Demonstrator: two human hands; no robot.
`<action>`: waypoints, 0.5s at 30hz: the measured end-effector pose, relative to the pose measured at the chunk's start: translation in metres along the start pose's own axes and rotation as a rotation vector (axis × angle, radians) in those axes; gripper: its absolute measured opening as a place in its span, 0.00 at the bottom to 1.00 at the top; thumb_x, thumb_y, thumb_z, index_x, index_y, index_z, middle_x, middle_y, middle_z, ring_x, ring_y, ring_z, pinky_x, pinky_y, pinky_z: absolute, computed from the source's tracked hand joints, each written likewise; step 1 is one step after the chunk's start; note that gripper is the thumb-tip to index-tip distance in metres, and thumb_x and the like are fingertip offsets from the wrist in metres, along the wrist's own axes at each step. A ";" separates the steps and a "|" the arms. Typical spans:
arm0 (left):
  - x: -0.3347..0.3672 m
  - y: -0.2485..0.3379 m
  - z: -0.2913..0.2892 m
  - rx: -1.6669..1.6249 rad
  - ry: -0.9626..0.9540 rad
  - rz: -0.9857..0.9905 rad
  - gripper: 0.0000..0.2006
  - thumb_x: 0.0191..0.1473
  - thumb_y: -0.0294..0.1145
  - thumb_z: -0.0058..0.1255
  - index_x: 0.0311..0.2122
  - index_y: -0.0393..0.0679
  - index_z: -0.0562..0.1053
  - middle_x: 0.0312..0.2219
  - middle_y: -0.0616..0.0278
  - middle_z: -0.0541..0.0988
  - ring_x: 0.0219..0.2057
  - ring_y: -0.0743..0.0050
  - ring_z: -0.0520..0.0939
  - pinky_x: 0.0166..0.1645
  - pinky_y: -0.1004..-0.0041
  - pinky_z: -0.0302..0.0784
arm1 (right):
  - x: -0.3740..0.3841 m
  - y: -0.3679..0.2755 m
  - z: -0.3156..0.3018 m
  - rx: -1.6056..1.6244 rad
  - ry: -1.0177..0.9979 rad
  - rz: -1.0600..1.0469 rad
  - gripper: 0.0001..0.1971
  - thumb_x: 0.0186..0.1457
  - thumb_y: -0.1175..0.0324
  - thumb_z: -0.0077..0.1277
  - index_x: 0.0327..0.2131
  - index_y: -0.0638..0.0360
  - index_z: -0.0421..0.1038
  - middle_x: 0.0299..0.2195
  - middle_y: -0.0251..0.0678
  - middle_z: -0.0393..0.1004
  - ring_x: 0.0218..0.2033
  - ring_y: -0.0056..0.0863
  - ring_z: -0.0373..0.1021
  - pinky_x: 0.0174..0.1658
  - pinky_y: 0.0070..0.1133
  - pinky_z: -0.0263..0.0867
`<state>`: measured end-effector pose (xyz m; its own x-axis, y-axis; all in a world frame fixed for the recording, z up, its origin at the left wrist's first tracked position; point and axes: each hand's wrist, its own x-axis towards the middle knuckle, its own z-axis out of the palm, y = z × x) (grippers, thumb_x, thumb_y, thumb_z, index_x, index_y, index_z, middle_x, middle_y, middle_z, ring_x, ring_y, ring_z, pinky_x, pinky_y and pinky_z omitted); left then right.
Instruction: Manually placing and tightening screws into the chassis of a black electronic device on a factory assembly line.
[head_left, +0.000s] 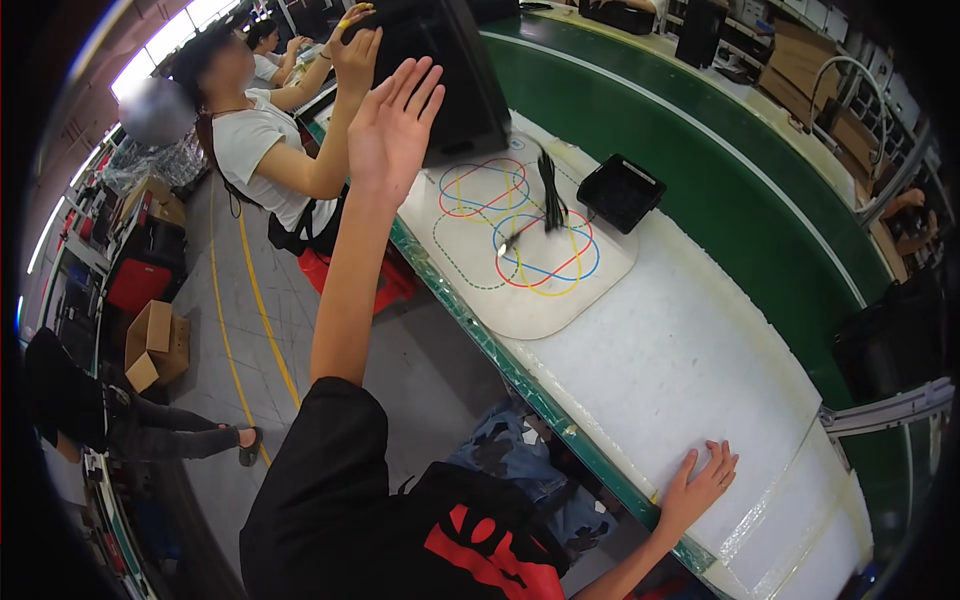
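My left hand [392, 135] is raised at the end of an outstretched arm, fingers straight and slightly apart, with nothing in it. Just behind it stands a large black panel-like box [455, 85]; I cannot tell if they touch. My right hand [697, 487] rests on the white worktop [640, 370] near its front edge, fingers spread and holding nothing. Between the hands lies a pale mat [540, 318] printed with looping coloured lines. On it is a blurred black cable bundle [550, 190] with a small light end. A black open tray [622, 193] sits at the mat's far right.
A green belt [700, 150] curves along the worktop's far side. To the left, a co-worker in a white shirt [275, 150] has hands raised by the black box. A metal rail [890, 408] stands at right. Cardboard boxes [158, 345] lie on the floor.
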<state>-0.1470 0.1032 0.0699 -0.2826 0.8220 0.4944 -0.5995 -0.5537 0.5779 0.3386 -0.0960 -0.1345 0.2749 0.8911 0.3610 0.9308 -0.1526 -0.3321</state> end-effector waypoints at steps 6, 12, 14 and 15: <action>0.032 -0.006 -0.006 -0.204 0.166 -0.014 0.29 0.59 0.31 0.43 0.60 0.25 0.50 0.55 0.42 0.58 0.61 0.53 0.59 0.68 0.61 0.54 | -0.001 0.000 0.001 -0.004 -0.011 -0.020 0.15 0.60 0.65 0.44 0.49 0.58 0.66 0.57 0.45 0.63 0.62 0.52 0.51 0.63 0.41 0.46; 0.045 0.015 -0.027 -0.152 0.205 -0.107 0.31 0.57 0.28 0.44 0.59 0.22 0.48 0.56 0.38 0.56 0.61 0.49 0.59 0.66 0.61 0.59 | -0.004 0.000 0.002 -0.022 -0.032 -0.012 0.15 0.60 0.65 0.44 0.49 0.59 0.66 0.57 0.45 0.62 0.62 0.52 0.50 0.64 0.41 0.45; 0.047 0.027 -0.023 -0.132 0.152 -0.208 0.31 0.56 0.27 0.45 0.59 0.20 0.47 0.59 0.32 0.50 0.62 0.45 0.58 0.66 0.60 0.59 | -0.004 -0.001 0.003 -0.022 -0.038 -0.007 0.15 0.60 0.65 0.44 0.49 0.59 0.66 0.58 0.45 0.62 0.63 0.51 0.50 0.64 0.41 0.45; 0.050 0.032 -0.019 -0.132 0.156 -0.201 0.31 0.56 0.27 0.45 0.59 0.20 0.47 0.59 0.32 0.50 0.62 0.45 0.58 0.66 0.60 0.59 | -0.005 -0.001 0.002 -0.040 -0.043 0.007 0.15 0.60 0.65 0.44 0.49 0.59 0.66 0.58 0.44 0.62 0.63 0.50 0.50 0.64 0.41 0.44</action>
<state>-0.1942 0.1288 0.1006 -0.2540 0.9297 0.2668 -0.7443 -0.3641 0.5599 0.3355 -0.0990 -0.1375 0.2713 0.9076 0.3205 0.9382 -0.1750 -0.2987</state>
